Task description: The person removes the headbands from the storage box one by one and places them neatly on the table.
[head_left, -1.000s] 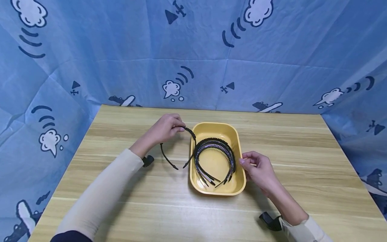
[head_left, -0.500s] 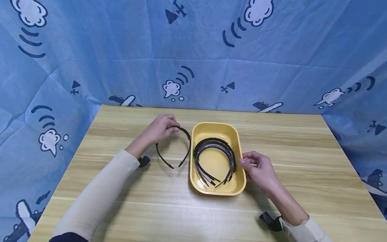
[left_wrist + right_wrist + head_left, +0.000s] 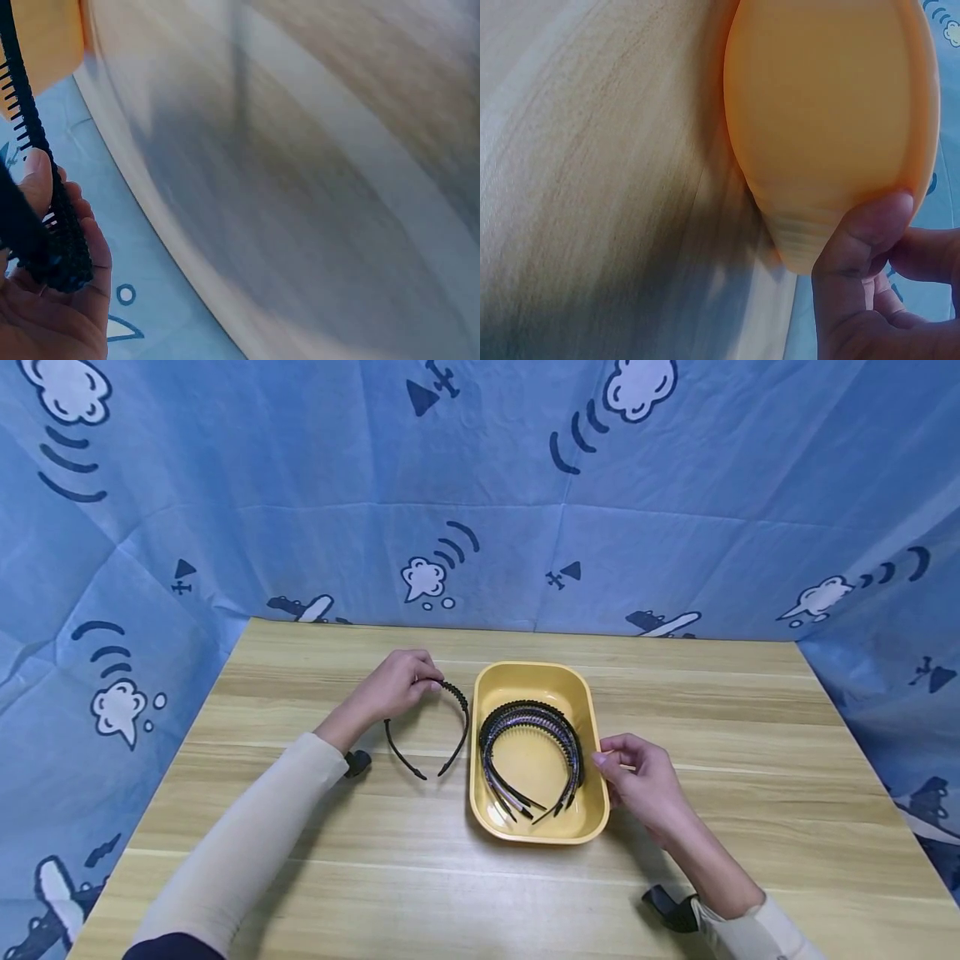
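Note:
A black headband [image 3: 464,718] with a toothed band is pinched at the top of its arch by my left hand [image 3: 401,683]. Its two ends point toward me, just left of the yellow plastic bin [image 3: 542,837]. In the left wrist view the thumb and fingers close around the headband [image 3: 28,112], its comb teeth showing. Several more headbands [image 3: 573,752], black and greyish, lie nested inside the bin. My right hand [image 3: 648,781] grips the bin's right rim; in the right wrist view the thumb [image 3: 877,221] lies against the bin's wall near the rim.
The light wood-grain table [image 3: 360,877] lies under everything. A blue cloth [image 3: 495,460] printed with clouds and planes hangs behind it and at both sides. Black wrist devices [image 3: 670,910] sit at both cuffs.
My left hand has moved a little left with the headband, which overlapped the bin's left rim before and now lies beside it. The right hand and the bin have stayed put.

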### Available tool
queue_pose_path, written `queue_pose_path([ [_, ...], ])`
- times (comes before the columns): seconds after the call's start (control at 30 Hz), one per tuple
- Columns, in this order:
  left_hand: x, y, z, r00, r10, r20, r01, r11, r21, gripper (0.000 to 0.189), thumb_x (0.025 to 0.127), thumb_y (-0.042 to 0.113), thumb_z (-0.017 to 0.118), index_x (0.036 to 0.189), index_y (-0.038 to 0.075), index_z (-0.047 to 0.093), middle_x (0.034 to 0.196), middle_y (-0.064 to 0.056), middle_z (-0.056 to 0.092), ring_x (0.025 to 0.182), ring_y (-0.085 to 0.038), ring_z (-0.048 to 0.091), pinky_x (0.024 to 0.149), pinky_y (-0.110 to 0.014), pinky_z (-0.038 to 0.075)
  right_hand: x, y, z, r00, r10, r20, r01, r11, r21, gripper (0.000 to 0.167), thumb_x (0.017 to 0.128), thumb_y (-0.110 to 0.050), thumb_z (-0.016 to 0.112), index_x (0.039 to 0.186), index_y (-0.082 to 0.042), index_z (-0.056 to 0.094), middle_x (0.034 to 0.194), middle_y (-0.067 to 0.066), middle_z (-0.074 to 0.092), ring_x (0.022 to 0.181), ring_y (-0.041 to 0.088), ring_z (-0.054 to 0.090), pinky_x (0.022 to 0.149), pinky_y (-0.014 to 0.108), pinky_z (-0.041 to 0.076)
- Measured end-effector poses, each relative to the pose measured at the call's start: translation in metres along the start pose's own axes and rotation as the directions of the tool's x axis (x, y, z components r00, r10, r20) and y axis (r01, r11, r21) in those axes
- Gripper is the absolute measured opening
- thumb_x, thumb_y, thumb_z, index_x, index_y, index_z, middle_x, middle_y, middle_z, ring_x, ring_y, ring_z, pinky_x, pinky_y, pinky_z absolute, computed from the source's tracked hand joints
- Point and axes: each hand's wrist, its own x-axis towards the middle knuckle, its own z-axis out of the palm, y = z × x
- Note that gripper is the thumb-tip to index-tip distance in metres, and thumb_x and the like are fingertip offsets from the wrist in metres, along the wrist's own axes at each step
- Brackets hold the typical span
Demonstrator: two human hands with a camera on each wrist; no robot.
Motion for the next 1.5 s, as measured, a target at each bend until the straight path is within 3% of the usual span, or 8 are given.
queue_pose_path([
  [0.3,-0.002,-0.011,0.006,1.000,0.015,-0.002,-0.015,1.000,0.014,0.017,0.094,0.003,0.075,0.108,-0.004,0.080,0.097,-0.014,0.074,0.091,-0.027,0.072,0.087,-0.042,0.061,0.000,-0.001,0.001,1.000,0.000,-0.002,0.000,1.000,-0.005,0.031,0.105,-0.005,0.060,0.128,0.015,0.052,0.083,-0.001,0.062,0.060,0.010,0.063,0.053,0.029,0.058],
  [0.67,-0.003,-0.019,0.008,0.999,-0.044,0.013,0.044,0.999,-0.001,0.017,0.096,0.006,0.075,0.110,-0.002,0.081,0.101,-0.013,0.075,0.097,-0.028,0.073,0.094,-0.044,0.060,0.000,-0.001,0.001,1.000,0.000,-0.003,0.000,1.000,-0.006,0.029,0.105,-0.005,0.060,0.126,0.014,0.053,0.082,-0.002,0.062,0.059,0.010,0.063,0.053,0.028,0.058],
  [1.5,-0.003,-0.022,0.005,0.996,-0.056,0.064,0.055,0.998,0.029,0.015,0.095,0.004,0.074,0.107,-0.002,0.081,0.101,-0.015,0.075,0.099,-0.031,0.072,0.099,-0.045,0.059,0.000,0.000,-0.001,1.000,0.002,0.004,-0.002,1.000,-0.006,0.032,0.105,-0.005,0.059,0.129,0.014,0.052,0.084,-0.001,0.064,0.061,0.011,0.066,0.056,0.031,0.061],
])
